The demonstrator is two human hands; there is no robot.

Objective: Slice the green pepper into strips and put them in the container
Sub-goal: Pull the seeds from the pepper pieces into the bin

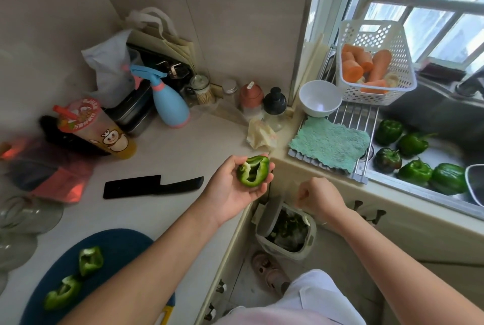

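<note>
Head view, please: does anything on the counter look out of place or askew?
Mildly: the black knife lies on the bare counter, apart from the blue cutting board where two pepper pieces lie. A crumpled paper sits at the counter's far corner. Nothing looks spilled.

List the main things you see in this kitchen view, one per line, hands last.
cutting board: one, dark blue, on counter
cut pepper pieces: two, green, on cutting board
held pepper piece: one, green, in left hand
knife: one, black, on counter
whole peppers: five, green, in sink
basket: one, white, on sink rack
carrots: several, orange, in basket
bowl: one, white, beside basket
cloth: one, teal, on sink rack
spray bottle: one, blue, back of counter
bin: one, grey, on floor
left hand: one, cups held pepper piece
right hand: one, fingers curled, above bin
</note>
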